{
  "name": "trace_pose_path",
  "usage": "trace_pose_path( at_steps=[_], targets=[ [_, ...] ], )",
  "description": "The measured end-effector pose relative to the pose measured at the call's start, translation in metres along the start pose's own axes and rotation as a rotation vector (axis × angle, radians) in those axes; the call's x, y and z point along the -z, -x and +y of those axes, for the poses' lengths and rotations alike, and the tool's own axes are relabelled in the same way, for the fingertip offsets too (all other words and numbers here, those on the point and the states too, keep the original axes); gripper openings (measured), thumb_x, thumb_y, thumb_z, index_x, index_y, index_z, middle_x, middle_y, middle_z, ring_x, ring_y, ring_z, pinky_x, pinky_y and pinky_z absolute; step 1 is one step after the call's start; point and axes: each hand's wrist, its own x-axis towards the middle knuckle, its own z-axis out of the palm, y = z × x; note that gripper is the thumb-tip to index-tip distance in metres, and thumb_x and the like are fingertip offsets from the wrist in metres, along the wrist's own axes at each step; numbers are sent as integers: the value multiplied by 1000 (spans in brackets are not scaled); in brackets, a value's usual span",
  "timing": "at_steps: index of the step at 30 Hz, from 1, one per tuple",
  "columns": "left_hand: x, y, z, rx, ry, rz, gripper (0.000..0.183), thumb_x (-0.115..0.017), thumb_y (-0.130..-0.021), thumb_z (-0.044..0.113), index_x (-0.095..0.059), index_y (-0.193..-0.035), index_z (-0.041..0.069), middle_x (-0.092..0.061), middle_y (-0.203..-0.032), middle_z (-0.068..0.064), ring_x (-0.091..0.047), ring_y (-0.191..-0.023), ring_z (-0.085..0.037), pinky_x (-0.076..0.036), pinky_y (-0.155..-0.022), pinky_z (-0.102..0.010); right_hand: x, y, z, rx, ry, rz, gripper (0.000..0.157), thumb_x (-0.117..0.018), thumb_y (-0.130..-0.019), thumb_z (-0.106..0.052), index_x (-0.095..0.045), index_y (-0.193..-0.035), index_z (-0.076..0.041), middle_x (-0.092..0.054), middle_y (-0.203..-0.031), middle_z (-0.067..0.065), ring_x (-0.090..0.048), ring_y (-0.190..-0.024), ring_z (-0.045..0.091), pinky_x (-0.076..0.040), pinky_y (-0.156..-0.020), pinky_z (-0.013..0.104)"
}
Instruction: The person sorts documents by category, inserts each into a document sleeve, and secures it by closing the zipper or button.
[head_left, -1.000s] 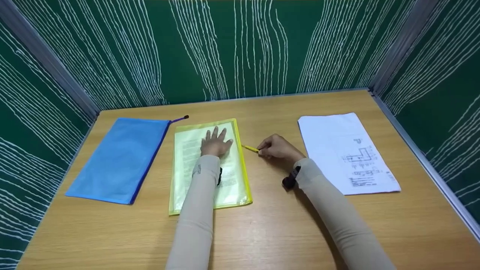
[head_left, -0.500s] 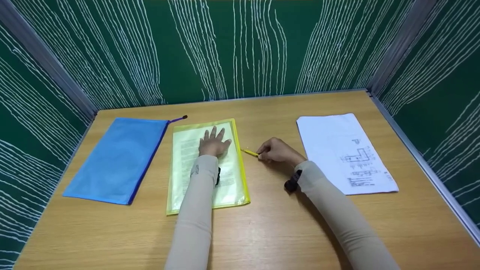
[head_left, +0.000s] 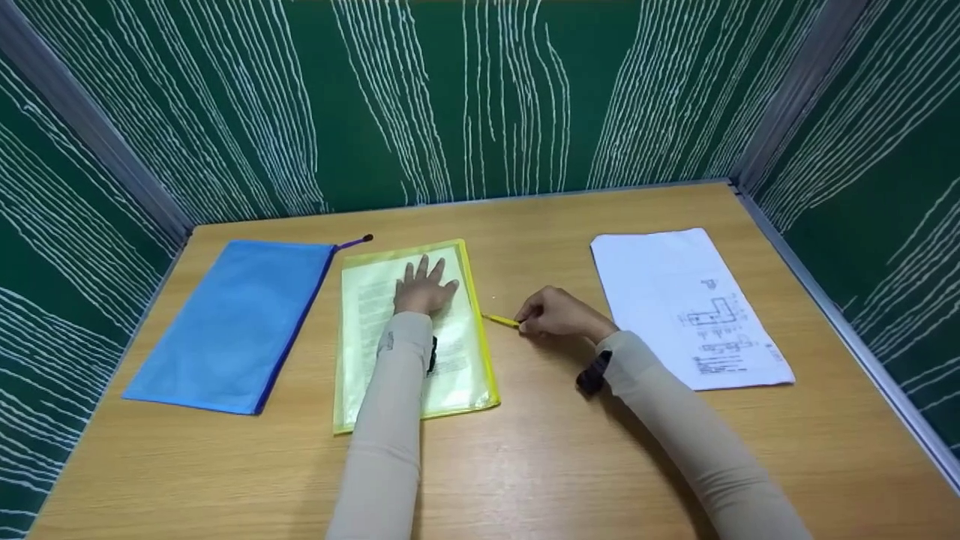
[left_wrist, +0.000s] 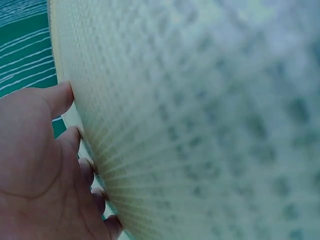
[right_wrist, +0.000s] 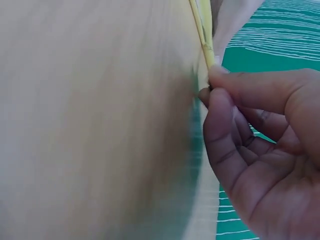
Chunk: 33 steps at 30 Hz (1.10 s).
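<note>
A yellow-edged zip document folder [head_left: 457, 375] lies in the middle of the table, a printed sheet showing through its clear front. My left hand [head_left: 422, 290] presses flat on its upper part with the fingers spread; in the left wrist view the fingertips [left_wrist: 72, 135] touch the plastic surface. Off the folder's right edge sticks a yellow zipper pull [head_left: 501, 321]. My right hand [head_left: 555, 312] pinches the outer end of that pull between thumb and index finger, low over the table. In the right wrist view the pull [right_wrist: 207, 47] stretches from the fingertips towards the folder's edge.
A blue zip folder [head_left: 232, 322] lies to the left, its purple pull [head_left: 354, 242] pointing away at the top corner. On the right lies white paper [head_left: 652, 277] with a printed drawing. Green walls [head_left: 510, 97] with white lines stand around the wooden table [head_left: 525, 472].
My right hand has moved a little towards me along the folder's right edge, the zipper pull going with it. The left hand stays pressed on the folder.
</note>
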Motion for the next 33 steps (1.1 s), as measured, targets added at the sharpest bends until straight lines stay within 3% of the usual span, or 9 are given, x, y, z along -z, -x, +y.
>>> trace_pose_path(
  at_steps=[7,13,33],
  targets=[
    [0,-1,1,-3,16,7,64,-35,-101,49,-12,-155,26,3,-163,-3,9,-149,-32,2,-120,-53,0,14,1,24,5,-25,11,-68,-87,-7,-73,-96,-4,-71,-86,9,-59,-62,10,-50,-56,24],
    [0,-3,0,7,35,2,66,-36,-101,49,-10,-156,25,5,-163,-4,11,-149,-33,3,-120,-53,1,28,4,82,81,-41,9,-69,-85,-6,-74,-93,-5,-71,-84,7,-56,-61,9,-47,-55,23],
    [2,-5,-5,19,65,8,69,-36,-100,49,-8,-156,21,9,-163,-10,13,-148,-35,3,-120,-53,13,65,18,91,109,-152,9,-70,-85,-7,-75,-93,-7,-72,-82,4,-58,-61,6,-49,-56,22]
  ],
)
